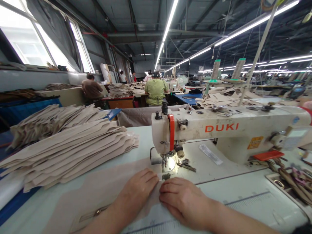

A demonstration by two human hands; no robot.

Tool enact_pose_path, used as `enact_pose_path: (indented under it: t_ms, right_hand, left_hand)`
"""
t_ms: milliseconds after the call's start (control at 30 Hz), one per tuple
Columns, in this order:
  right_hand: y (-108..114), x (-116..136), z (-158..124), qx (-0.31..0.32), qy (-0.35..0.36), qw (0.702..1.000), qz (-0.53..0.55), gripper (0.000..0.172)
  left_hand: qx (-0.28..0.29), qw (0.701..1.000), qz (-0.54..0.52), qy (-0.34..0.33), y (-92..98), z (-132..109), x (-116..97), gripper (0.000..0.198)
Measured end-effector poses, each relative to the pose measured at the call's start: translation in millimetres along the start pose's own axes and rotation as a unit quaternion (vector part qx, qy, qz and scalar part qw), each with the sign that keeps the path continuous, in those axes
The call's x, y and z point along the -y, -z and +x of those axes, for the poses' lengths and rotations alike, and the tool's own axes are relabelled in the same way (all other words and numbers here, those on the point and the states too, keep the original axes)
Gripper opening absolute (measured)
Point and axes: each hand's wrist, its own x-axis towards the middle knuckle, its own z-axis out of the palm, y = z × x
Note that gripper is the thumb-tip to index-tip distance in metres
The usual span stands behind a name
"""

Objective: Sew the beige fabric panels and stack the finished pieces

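A beige fabric panel (97,185) lies flat on the pale table (243,185), its far right edge just before the needle area of a white DUKI sewing machine (221,126). The left hand (140,185) rests on the panel, fingers together and slightly bent; the right hand (182,200) sits at the panel's right edge, fingers curled. The hands are near each other but apart, and whether either pinches the cloth I cannot tell. Beside the left forearm, a narrow slot with a metal zipper pull (97,212) shows in the panel.

Light falls on the round needle plate (171,165); a small metal tool (187,165) lies right of it, with a narrow white packet (211,154) beyond. A long stack of beige fabric pieces (80,149) fills the table's left side. At the far right, a recessed tray (272,178) holds tangled straps (296,182). Behind the machine stand two thread cones (215,71) — and further back, a person in a yellow-green top (156,89) faces away.
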Motion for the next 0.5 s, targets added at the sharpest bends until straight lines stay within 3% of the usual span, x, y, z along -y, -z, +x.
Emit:
enact_pose_path:
  t_ms: [500]
  right_hand:
    - [-0.1,-1.7,1.5,0.005,-0.008,1.0,0.002,0.021]
  left_hand:
    - [-0.014,1.0,-0.012,0.005,-1.1,-0.8,-0.6,0.022]
